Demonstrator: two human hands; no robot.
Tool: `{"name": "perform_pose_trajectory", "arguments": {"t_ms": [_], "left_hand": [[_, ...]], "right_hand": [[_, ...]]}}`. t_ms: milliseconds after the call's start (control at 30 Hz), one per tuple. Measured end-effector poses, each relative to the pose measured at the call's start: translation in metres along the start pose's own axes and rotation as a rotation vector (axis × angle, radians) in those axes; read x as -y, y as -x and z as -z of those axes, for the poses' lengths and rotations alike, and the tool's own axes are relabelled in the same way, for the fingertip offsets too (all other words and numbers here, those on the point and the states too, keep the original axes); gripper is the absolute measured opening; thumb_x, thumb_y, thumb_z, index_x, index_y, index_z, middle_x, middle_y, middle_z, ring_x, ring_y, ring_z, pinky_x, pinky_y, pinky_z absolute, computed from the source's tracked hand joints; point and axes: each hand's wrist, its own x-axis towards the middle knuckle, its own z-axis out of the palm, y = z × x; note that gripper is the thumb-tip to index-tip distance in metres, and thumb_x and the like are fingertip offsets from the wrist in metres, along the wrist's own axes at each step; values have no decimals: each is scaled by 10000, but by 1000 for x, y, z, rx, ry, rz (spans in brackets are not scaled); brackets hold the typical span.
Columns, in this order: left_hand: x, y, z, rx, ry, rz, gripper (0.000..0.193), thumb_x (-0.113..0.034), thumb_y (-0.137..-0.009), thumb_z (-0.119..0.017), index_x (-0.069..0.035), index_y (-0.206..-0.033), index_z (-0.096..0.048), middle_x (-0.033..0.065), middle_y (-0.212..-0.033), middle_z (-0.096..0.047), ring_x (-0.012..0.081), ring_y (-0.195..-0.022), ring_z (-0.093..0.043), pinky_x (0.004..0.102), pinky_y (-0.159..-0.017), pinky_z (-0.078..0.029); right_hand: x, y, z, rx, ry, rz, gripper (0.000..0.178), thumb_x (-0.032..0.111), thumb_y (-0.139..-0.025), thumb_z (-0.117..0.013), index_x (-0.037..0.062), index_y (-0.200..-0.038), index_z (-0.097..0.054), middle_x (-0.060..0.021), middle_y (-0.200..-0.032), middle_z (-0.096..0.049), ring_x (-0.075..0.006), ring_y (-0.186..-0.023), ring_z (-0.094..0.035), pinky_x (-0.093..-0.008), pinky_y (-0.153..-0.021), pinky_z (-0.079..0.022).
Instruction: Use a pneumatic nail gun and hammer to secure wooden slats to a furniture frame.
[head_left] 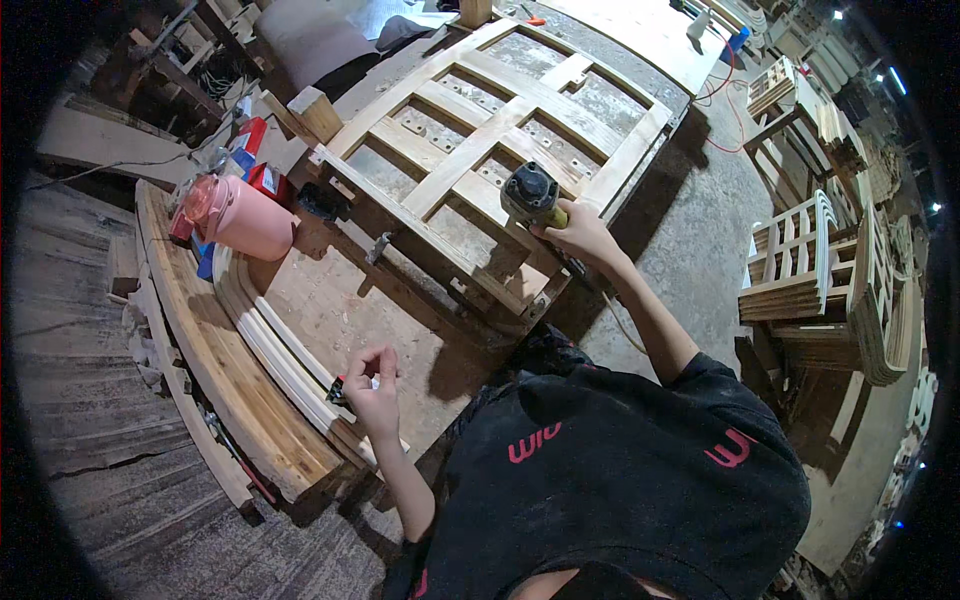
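My right hand [578, 232] is wrapped round a handheld power tool [530, 192] with a black round end and a yellow-green body. It sits over the near right part of a wooden lattice frame [480, 131], which lies flat on a workbench. Whether the tool touches the wood is hidden. Lower down and to the left, my left hand [374, 385] hovers apart from the frame with its fingers bent together. A small whitish bit shows at them, too small to name. Beside that hand are a small dark object [337, 390] and pale curved wooden strips [262, 335].
A pink bucket [250, 217] stands at the left, with red boxes [266, 182] behind it. A thick curved plank [215, 345] runs along the left side. Stacked slatted wooden parts [800, 255] stand at the right. A thin cord [622, 318] hangs below the tool.
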Motion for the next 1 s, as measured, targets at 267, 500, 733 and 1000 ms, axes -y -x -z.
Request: {"name": "perform_pose_trajectory", "arguments": {"t_ms": [267, 500, 733, 1000], "left_hand": [[11, 0, -6, 43, 56, 188, 295, -243, -886, -560, -36, -685, -500, -23, -596, -491, 40, -528, -410, 207, -491, -336], [27, -7, -24, 14, 41, 210, 301, -267, -912, -509, -22, -740, -545, -35, -624, -472, 36, -587, -419, 204, -534, -340], [-6, -40, -99, 91, -56, 177, 238, -229, -906, -514, -28, -792, -571, -32, -631, -475, 30, -566, -427, 198, -517, -359], [5, -118, -215, 178, -330, 31, 248, -234, -881, -540, 13, -891, -565, 59, -676, -549, 132, -599, -513, 271, -553, -419]], "right_hand": [[-5, -3, -3, -23, 13, 70, 406, 301, -721, -666, 46, -1022, -568, -133, -786, -624, -227, -714, -594, -343, -664, -464], [-16, -13, 4, 110, -75, -12, 392, 304, -740, -652, 59, -1030, -556, -107, -716, -588, -202, -641, -576, -316, -588, -446], [-49, -23, 31, 290, -303, -92, 235, 222, -795, -626, 15, -716, -548, -9, -491, -470, -91, -391, -448, -234, -361, -333], [-78, -72, 136, 370, -418, -307, 172, 197, -808, -570, 30, -793, -532, -18, -515, -491, -104, -408, -479, -249, -393, -392]]}}
